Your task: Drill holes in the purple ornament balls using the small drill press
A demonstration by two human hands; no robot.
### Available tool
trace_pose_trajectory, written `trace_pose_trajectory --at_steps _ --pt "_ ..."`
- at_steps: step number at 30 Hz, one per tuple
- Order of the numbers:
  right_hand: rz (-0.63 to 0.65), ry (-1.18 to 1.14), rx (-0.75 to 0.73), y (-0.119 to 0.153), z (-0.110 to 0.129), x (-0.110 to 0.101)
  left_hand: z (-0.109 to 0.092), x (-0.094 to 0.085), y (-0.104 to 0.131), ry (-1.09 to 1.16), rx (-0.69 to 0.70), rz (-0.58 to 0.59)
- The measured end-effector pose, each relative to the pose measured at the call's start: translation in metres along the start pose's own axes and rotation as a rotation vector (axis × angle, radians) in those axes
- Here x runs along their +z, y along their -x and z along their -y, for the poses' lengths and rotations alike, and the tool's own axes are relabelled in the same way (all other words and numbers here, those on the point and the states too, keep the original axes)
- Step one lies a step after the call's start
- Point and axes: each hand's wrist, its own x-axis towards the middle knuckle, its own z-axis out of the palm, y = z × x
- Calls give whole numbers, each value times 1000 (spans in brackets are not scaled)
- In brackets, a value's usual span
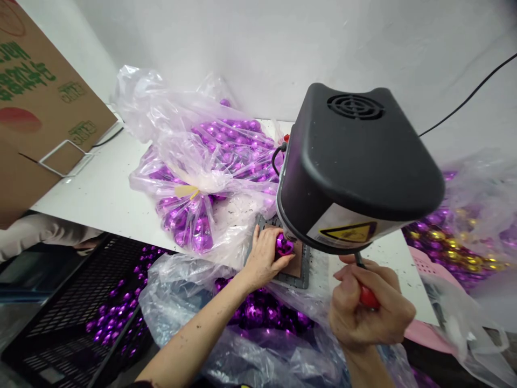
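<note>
Under the front edge of a black-covered machine (363,156), my left hand (264,254) grips a shiny purple ball (284,245) between thumb and fingers. The ball is over a brown pad (294,264) on the machine's dark base (301,280). My right hand (369,304) is closed around the red knob (368,296) of a metal lever at the machine's right front. The machine's head hides whatever part is directly above the ball.
Clear bags of purple balls (202,226) lie behind and left on the white table (121,205). An open bag of balls (258,312) is below the table edge. Left are a cardboard box (48,118) and black crate (52,318); right, a pink basket (430,328).
</note>
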Motion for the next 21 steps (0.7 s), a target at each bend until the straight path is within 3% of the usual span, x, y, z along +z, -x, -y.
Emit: trace_pose_trajectory --at_steps 7,11,16,17,21 --pt "3 36 -103 8 -14 18 1 1 0 -54 33 -36" --pt "14 57 -118 0 -7 9 1 1 -1 -77 49 -31" --pt "-51 187 -78 -70 16 -14 2 1 0 -77 42 -25" --pt "-62 195 -97 -88 19 -14 2 2 0 -73 40 -27" --pt "12 146 107 -143 18 -2 3 6 -1 -24 32 -37"
